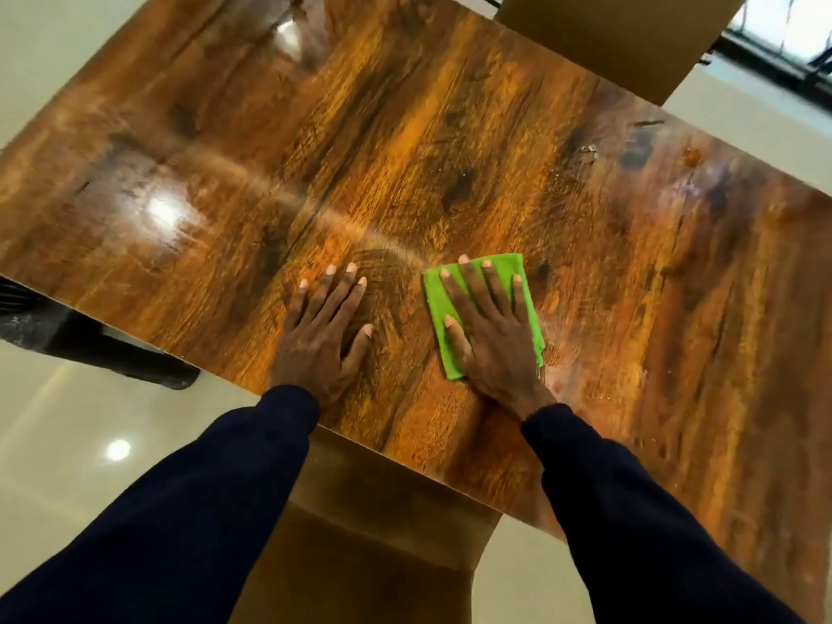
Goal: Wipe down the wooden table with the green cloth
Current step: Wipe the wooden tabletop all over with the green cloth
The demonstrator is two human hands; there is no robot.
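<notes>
Right hand presses flat, fingers straight, on green cloth near the wooden table near edge. Left hand rests flat, fingers spread, holding nothing.

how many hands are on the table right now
2. The left hand lies flat on the bare wooden table near its front edge; the right hand presses flat on the green cloth just beside it. No other hand is in view.
</notes>
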